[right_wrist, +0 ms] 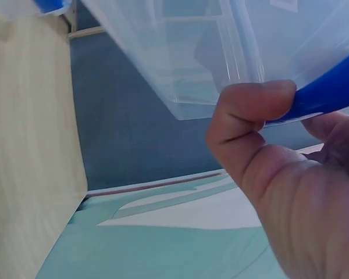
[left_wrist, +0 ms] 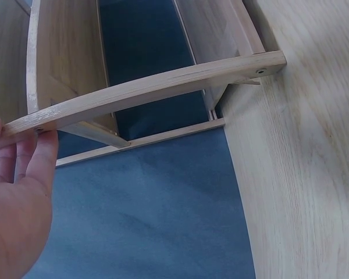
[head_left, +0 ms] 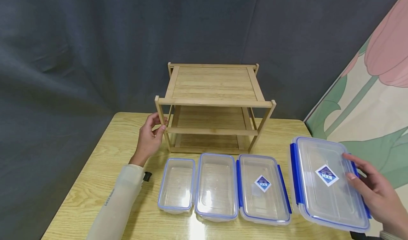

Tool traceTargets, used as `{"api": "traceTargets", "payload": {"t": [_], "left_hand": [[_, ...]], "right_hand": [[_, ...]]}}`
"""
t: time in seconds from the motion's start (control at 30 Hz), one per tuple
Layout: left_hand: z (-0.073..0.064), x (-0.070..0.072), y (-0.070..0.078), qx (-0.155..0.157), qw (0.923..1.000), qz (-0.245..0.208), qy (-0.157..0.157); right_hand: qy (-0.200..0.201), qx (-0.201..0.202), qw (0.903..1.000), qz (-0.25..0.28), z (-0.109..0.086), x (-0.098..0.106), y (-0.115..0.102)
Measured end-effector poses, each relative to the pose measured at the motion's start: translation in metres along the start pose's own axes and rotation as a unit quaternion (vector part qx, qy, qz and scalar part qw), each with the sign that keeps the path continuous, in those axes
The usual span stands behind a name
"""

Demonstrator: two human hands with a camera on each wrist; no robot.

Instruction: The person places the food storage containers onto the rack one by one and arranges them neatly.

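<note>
My left hand (head_left: pixel 149 141) grips the front left post of a wooden three-tier shelf (head_left: pixel 216 102), thumb on one side and fingertips behind. In the left wrist view, fingers (left_wrist: pixel 43 154) wrap round the pale post (left_wrist: pixel 157 84). At the far right, my right hand (head_left: pixel 377 190) holds a large clear container (head_left: pixel 331 201) by its right edge, near the blue clip. This container has a lid, blue side clips and a diamond label, and overlaps the table's right edge. In the right wrist view, the thumb (right_wrist: pixel 253 104) presses its clear side beside the blue clip (right_wrist: pixel 331 87).
Before the shelf stand a small clear container (head_left: pixel 176 183), a longer one (head_left: pixel 216 187) and a lidded one (head_left: pixel 264 194) with blue clips, side by side on the wooden table (head_left: pixel 95 183). Behind hangs a dark curtain (head_left: pixel 127 49); a flower-printed panel (head_left: pixel 366 102) stands right.
</note>
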State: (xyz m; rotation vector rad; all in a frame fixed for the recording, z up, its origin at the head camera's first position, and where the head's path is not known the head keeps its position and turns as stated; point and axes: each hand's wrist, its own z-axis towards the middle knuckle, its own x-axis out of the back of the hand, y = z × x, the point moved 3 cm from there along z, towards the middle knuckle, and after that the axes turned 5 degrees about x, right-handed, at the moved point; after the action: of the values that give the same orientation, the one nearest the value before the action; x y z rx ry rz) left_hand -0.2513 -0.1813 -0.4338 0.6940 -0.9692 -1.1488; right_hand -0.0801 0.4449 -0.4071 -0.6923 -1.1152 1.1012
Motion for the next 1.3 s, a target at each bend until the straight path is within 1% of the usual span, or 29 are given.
{"api": "traceTargets", "payload": {"t": [0.1,0.2,0.3,0.37,0.4,0.47,0.53,0.6,0.7,0.83,0.97,1.07,1.17,1.3], "left_hand": [[0.0,0.0,0.0,0.002,1.0,-0.003,-0.003],[0.0,0.0,0.001,0.005,0.9999,-0.009,-0.004],[0.001,0.0,0.002,0.008,0.9998,-0.015,-0.006],[0.001,0.0,0.003,0.009,0.9998,-0.018,-0.008],[0.001,0.0,0.003,0.01,0.9997,-0.019,-0.008],[0.001,0.0,0.003,0.012,0.9996,-0.025,-0.009],[0.001,0.0,0.003,0.016,0.9993,-0.032,-0.008],[0.001,0.001,0.003,0.021,0.999,-0.039,-0.006],[0.002,0.0,0.002,0.027,0.9985,-0.047,-0.004],[0.004,-0.001,0.001,0.03,0.9982,-0.051,-0.002],[0.004,-0.002,0.001,0.032,0.9984,-0.047,-0.002],[0.004,-0.003,0.0,0.032,0.9987,-0.039,-0.005],[0.003,-0.003,0.0,0.03,0.999,-0.031,-0.005],[0.004,-0.003,-0.001,0.028,0.9992,-0.026,-0.005]], "right_hand": [[0.003,0.003,0.9987,-0.051,0.004,0.0,-0.006],[0.009,0.01,0.9947,-0.102,0.01,-0.002,-0.014],[0.013,0.014,0.9921,-0.124,0.015,-0.004,-0.023],[0.015,0.021,0.9961,-0.084,0.019,-0.005,-0.029],[0.016,0.025,0.9968,-0.074,0.021,-0.005,-0.032],[0.019,0.031,0.9988,-0.032,0.024,-0.006,-0.037],[0.021,0.039,0.999,-0.012,0.028,-0.007,-0.044],[0.024,0.043,0.9983,-0.032,0.031,-0.008,-0.05],[0.027,0.038,0.9988,-0.018,0.035,-0.009,-0.057],[0.031,0.04,0.998,0.038,0.039,-0.009,-0.065],[0.043,0.051,0.9977,0.009,0.045,-0.01,-0.075],[0.05,0.048,0.9972,-0.027,0.051,-0.01,-0.083],[0.05,0.036,0.995,-0.078,0.058,-0.011,-0.091],[0.049,0.013,0.9872,-0.151,0.068,-0.013,-0.101]]}}
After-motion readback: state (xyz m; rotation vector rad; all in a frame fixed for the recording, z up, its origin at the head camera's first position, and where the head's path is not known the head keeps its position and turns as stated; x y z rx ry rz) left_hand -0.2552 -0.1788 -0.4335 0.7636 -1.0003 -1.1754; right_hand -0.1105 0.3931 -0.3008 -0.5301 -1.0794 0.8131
